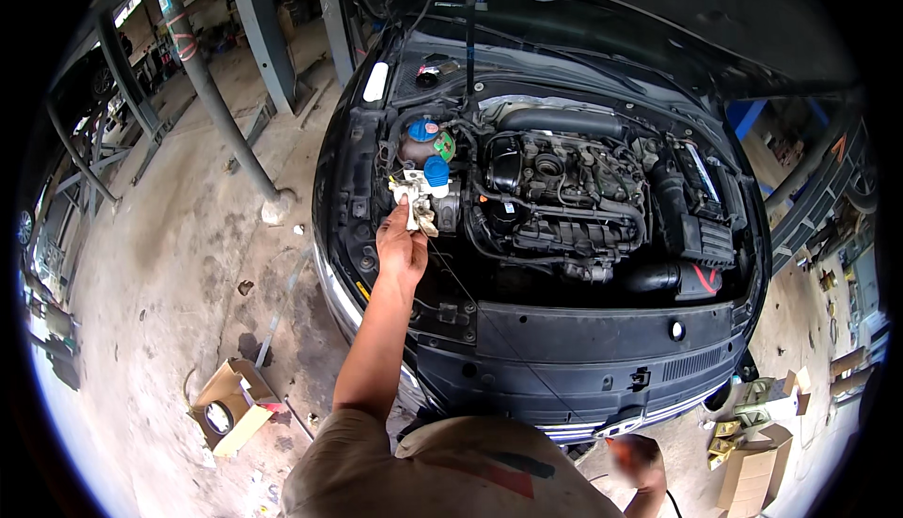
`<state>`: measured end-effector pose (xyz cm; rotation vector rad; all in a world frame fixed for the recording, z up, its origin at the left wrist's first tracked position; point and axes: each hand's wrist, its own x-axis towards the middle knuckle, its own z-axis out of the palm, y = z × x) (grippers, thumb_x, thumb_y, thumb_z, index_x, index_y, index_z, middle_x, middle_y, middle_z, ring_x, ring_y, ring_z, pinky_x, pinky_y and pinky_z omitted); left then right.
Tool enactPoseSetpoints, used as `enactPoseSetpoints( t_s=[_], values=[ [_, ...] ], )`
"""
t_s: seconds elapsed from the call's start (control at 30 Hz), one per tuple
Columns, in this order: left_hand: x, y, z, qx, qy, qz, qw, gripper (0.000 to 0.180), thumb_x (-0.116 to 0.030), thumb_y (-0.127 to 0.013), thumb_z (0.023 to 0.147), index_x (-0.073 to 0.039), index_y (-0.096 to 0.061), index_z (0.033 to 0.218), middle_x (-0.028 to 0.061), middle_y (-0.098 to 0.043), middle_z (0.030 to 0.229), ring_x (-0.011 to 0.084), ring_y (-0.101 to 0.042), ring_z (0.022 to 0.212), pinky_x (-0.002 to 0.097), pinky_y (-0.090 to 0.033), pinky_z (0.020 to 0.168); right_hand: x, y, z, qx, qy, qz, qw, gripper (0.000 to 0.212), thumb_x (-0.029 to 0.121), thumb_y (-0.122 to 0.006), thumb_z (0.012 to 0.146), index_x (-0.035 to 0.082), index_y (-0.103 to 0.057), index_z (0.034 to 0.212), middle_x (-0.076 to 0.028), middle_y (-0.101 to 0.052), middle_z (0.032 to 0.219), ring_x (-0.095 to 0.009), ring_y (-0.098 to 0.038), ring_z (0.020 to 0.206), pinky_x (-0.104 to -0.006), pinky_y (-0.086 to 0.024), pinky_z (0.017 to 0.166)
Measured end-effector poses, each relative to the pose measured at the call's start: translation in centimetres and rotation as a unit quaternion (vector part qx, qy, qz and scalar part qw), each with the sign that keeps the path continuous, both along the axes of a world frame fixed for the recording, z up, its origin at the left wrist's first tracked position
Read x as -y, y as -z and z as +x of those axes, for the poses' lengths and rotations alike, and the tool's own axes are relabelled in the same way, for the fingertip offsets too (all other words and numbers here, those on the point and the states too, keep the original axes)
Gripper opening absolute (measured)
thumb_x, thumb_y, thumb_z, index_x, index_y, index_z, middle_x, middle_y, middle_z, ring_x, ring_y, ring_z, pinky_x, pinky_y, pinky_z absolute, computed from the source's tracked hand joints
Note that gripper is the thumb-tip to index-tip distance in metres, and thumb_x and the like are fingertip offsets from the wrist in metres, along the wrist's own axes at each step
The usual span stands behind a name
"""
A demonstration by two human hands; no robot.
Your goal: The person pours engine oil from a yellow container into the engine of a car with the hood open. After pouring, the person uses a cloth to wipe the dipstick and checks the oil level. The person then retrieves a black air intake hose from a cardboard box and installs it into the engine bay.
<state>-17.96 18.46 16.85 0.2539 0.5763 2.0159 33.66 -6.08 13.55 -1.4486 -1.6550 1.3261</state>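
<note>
My left hand (403,247) is closed on a crumpled white rag (416,206) over the left side of a car's engine bay, close to a blue cap (435,172) and a round coolant tank (412,149). A long thin oil dipstick (527,362) slants from the rag down to the right, across the front panel. At its lower end, an orange handle (611,442) shows at my right hand (641,463), in front of the bumper. That hand is blurred, but it looks closed around the handle.
The engine (564,189) fills the bay under the raised hood (602,10), with a prop rod (470,39) standing at the back. An opened cardboard box (235,405) lies on the floor at left. More boxes (755,469) are at lower right. Grey lift posts (263,34) rise at far left.
</note>
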Motion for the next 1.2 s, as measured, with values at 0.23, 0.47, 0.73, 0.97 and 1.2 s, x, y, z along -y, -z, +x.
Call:
enactPoseSetpoints(
  t_s=[0.23, 0.47, 0.73, 0.97, 1.2],
  values=[
    [-2.1, 1.9, -3.9, -0.022, -0.054, -0.009, 0.998, 0.02, -0.017, -0.049, 0.098, -0.001, -0.06, 0.104, 0.0051, -0.066, 0.09, 0.0152, -0.063, 0.071, 0.0257, -0.051, 0.059, 1.3, 0.8, 1.7, -0.121, 0.077, -0.074, 0.987, 0.02, 0.011, -0.07, 0.075, 0.002, -0.064, 0.092, -0.004, -0.064, 0.081, -0.014, -0.059, 0.07, -0.0277, -0.048, 0.064],
    [-2.0, -1.3, -2.0, -0.058, -0.11, 0.035, 0.992, 0.016, -0.014, -0.059, 0.093, 0.002, -0.057, 0.089, 0.0078, -0.065, 0.079, 0.0147, -0.063, 0.064, 0.0265, -0.051, 0.055, 1.4, 1.4, 3.5, -0.078, 0.092, -0.024, 0.992, 0.021, 0.012, -0.068, 0.077, 0.002, -0.061, 0.095, -0.005, -0.065, 0.087, -0.015, -0.061, 0.075, -0.0279, -0.049, 0.067],
    [1.6, -4.9, -2.0, -0.105, -0.065, 0.127, 0.984, 0.021, -0.011, -0.043, 0.097, 0.001, -0.059, 0.104, 0.0079, -0.066, 0.092, 0.0113, -0.062, 0.07, 0.02, -0.048, 0.057, 1.6, 3.9, 4.3, -0.296, 0.109, -0.049, 0.948, 0.027, 0.022, -0.063, 0.086, 0.0, -0.059, 0.1, -0.009, -0.064, 0.092, -0.02, -0.062, 0.08, -0.0324, -0.051, 0.07],
    [2.0, -7.4, -2.0, -0.057, -0.153, 0.065, 0.984, 0.026, -0.015, -0.039, 0.098, -0.001, -0.059, 0.105, 0.0077, -0.066, 0.092, 0.0147, -0.063, 0.075, 0.0255, -0.051, 0.065, 0.9, 1.5, 1.0, 0.055, 0.096, 0.226, 0.968, 0.02, 0.024, -0.062, 0.085, 0.004, -0.059, 0.088, -0.009, -0.06, 0.08, -0.024, -0.058, 0.066, -0.0343, -0.046, 0.058],
    [0.7, -5.9, -7.9, -0.198, -0.091, -0.01, 0.976, 0.02, -0.012, -0.047, 0.094, 0.002, -0.061, 0.098, 0.0083, -0.065, 0.084, 0.0172, -0.063, 0.073, 0.0287, -0.051, 0.062, 3.1, 7.7, 10.4, 0.398, 0.099, 0.385, 0.826, 0.025, 0.028, -0.061, 0.089, 0.004, -0.059, 0.095, -0.005, -0.06, 0.085, -0.017, -0.057, 0.07, -0.0306, -0.046, 0.058]
  ],
)
